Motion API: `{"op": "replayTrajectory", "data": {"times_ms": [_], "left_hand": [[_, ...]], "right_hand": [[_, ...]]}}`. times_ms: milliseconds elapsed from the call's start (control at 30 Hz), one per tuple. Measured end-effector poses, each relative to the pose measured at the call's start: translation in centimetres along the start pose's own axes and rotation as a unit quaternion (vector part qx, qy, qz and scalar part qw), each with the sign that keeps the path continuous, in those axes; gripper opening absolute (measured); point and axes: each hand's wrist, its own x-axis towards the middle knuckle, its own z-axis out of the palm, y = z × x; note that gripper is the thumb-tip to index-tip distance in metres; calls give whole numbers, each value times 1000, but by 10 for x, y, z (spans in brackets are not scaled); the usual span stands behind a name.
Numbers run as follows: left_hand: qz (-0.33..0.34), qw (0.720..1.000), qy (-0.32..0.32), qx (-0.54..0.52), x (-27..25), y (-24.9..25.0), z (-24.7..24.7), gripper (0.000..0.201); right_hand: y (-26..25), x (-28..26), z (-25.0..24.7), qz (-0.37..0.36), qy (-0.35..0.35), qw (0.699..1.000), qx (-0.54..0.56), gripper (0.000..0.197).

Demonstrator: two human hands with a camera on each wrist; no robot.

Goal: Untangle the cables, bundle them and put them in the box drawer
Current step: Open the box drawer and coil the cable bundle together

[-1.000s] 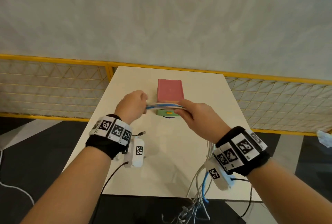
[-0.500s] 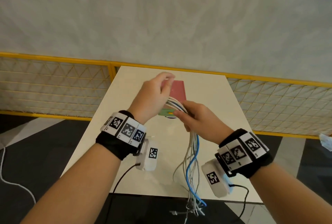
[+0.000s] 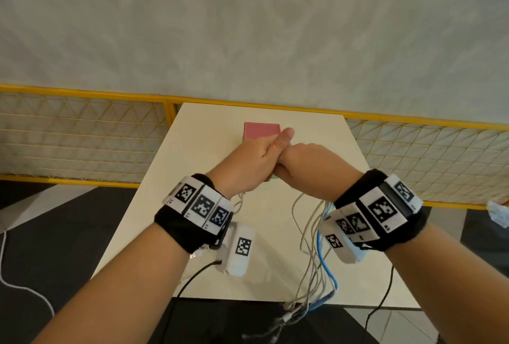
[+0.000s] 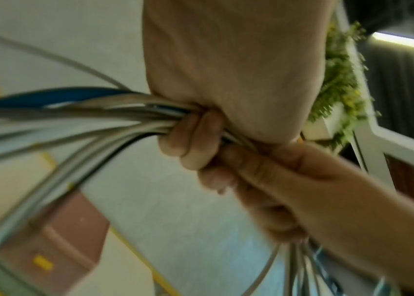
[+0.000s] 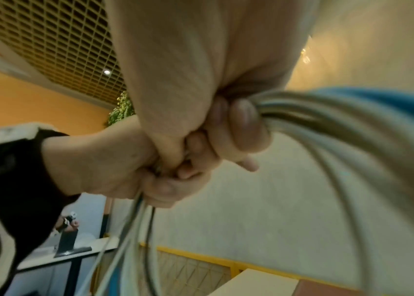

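Both hands meet in the air above the cream table (image 3: pixel 203 156), just in front of the pink box (image 3: pixel 260 130). My left hand (image 3: pixel 256 161) and right hand (image 3: pixel 308 167) press together, each with fingers curled round the same bundle of grey, white and blue cables (image 3: pixel 311 247). Loose tails hang from under the right wrist and trail over the table's front edge. In the left wrist view the left hand (image 4: pixel 195 138) grips the cables (image 4: pixel 99 114), with the right hand (image 4: pixel 264 180) below it. The right wrist view has the right hand (image 5: pixel 236 128) gripping the cables (image 5: pixel 340 112).
The pink box (image 4: pixel 74 230) has a green drawer with a yellow handle (image 4: pixel 42 263) pulled out towards me, mostly hidden under the hands in the head view. A yellow mesh fence (image 3: pixel 82 134) and a white wall stand behind the table. Dark floor lies on both sides.
The hands were apart with the cables stretched between them. The left hand then rose over the box and swung across to the right hand, and the tails now hang over the front edge.
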Motion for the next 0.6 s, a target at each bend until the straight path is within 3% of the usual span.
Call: {"op": "replayTrajectory", "data": {"times_ms": [100, 200, 233, 267, 333, 367, 467, 500, 600], "left_hand": [[27, 1000, 0, -13, -2, -3, -1, 73], [52, 998, -14, 20, -5, -1, -4, 65], [53, 998, -11, 35, -6, -2, -6, 65], [49, 998, -10, 38, -7, -4, -9, 67], [46, 997, -22, 56, -9, -8, -12, 67], [47, 995, -34, 80, -11, -9, -12, 59], [51, 990, -67, 109, -12, -11, -9, 13], [54, 990, -77, 106, -12, -9, -9, 9], [56, 992, -60, 97, -13, -10, -7, 28]], "right_hand": [[3, 2, -4, -5, 15, 995, 99, 22], [13, 2, -8, 38, -22, 960, 277, 4], [18, 2, -10, 56, -33, 955, 290, 9], [23, 1, -12, 73, -41, 952, 294, 16], [32, 0, -10, 96, -34, 951, 291, 12], [34, 0, -8, 96, -25, 958, 270, 13], [35, 0, 2, 68, 15, 974, 215, 22], [34, 0, 4, 52, 33, 975, 212, 22], [29, 2, 11, 31, 89, 973, 211, 25]]}}
